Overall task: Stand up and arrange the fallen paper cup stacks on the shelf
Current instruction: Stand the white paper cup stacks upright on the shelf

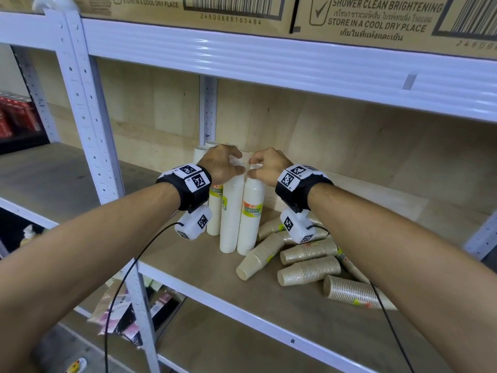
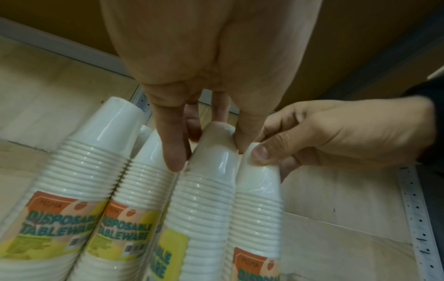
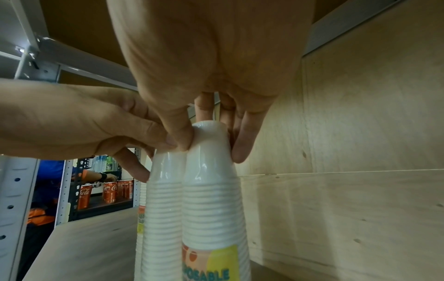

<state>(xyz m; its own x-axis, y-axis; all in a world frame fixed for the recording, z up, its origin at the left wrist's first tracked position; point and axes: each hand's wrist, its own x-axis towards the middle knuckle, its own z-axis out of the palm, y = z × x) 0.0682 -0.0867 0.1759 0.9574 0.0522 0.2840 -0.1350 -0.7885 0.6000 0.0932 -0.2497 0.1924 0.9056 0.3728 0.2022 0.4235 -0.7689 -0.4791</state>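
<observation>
Nearest the person, on the wooden shelf (image 1: 193,254), a heap of brown paper cup stacks (image 1: 309,270) lies fallen on its side, to the right of the arms and below the right wrist. Just behind and to the left of that heap, two white cup stacks stand upright and touching, wrapped in clear film with "DISPOSABLE TABLEWARE" labels. The left hand (image 1: 223,164) grips the top of the left white stack (image 1: 230,219), its thumb on one side and fingers curled down the other. The right hand (image 1: 266,164) pinches the top of the right white stack (image 1: 250,222), thumb pressed to the near side and fingers curled behind it. The two thumbs meet between the stack tops. Further back, more upright white stacks (image 1: 204,150) stand against the plywood back panel (image 1: 336,146). Above, cardboard boxes (image 1: 376,20) rest on the upper shelf. Far left, red cans (image 1: 16,117) stand on another rack
</observation>
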